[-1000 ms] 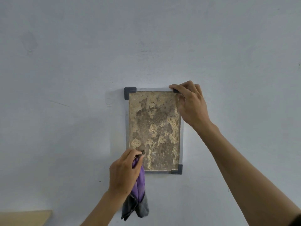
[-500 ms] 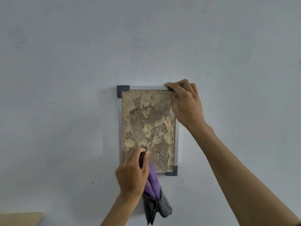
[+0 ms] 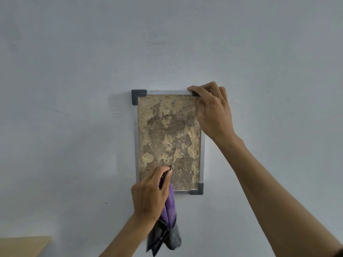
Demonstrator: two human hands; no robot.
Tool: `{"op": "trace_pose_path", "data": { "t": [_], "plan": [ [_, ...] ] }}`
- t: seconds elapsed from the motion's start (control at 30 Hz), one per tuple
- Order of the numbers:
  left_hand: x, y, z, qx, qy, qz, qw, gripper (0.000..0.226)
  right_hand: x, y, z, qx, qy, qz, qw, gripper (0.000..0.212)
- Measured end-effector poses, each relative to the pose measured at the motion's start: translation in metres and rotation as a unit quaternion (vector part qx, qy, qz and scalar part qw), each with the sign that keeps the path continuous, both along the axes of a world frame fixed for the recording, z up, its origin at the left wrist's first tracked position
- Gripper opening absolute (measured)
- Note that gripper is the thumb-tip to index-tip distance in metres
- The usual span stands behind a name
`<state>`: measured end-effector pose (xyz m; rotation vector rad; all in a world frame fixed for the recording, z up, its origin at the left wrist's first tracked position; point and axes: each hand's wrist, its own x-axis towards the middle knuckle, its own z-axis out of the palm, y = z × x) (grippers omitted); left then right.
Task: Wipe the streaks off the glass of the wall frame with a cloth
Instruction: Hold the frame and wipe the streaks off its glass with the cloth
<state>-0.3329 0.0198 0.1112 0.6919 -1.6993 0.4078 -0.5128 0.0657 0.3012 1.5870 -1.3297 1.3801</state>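
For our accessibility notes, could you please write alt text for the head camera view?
A person's left hand presses a purple and grey cloth against the lower glass of a small frame on a pale wall. The right hand grips the frame's top right corner.

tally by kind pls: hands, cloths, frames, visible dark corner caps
Hands: 2, left hand and right hand
Cloth: 1
Frame: 1
Dark corner caps showing: 3, top left, top right, bottom right
Total: 7
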Motion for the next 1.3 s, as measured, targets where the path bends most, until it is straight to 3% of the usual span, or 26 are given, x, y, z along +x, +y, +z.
{"op": "trace_pose_path", "data": {
  "t": [0.13, 0.23, 0.43, 0.6, 0.73, 0.93, 1.13, 1.3],
  "plan": [
    [0.019, -0.009, 0.025, -0.043, -0.06, 0.024, 0.997, 0.006, 0.0, 0.002, 0.0, -0.001, 0.004, 0.001, 1.0, 0.043],
    [0.021, -0.016, 0.031, -0.049, -0.07, -0.011, 0.996, 0.006, 0.001, 0.002, 0.0, 0.002, 0.003, -0.002, 1.0, 0.042],
    [0.034, -0.026, 0.026, -0.081, -0.19, -0.055, 0.977, 0.006, 0.0, 0.003, 0.001, 0.008, 0.006, -0.008, 1.0, 0.041],
    [0.035, -0.026, 0.039, -0.075, -0.162, -0.046, 0.983, 0.007, 0.001, 0.003, 0.001, 0.007, 0.004, -0.009, 1.0, 0.043],
    [0.034, -0.025, 0.021, -0.084, -0.224, -0.062, 0.969, 0.009, 0.002, 0.004, 0.001, 0.009, 0.001, -0.006, 1.0, 0.045],
    [0.028, -0.022, 0.03, -0.047, -0.133, -0.056, 0.988, 0.006, 0.001, 0.003, 0.001, 0.008, 0.003, -0.009, 1.0, 0.046],
    [0.032, -0.022, 0.014, -0.057, -0.215, -0.047, 0.974, 0.012, 0.001, 0.002, 0.001, 0.005, 0.004, -0.008, 1.0, 0.045],
    [0.028, -0.022, 0.024, -0.034, -0.12, -0.055, 0.991, 0.01, 0.002, 0.002, 0.0, 0.006, 0.003, -0.009, 1.0, 0.046]
  ]
}}
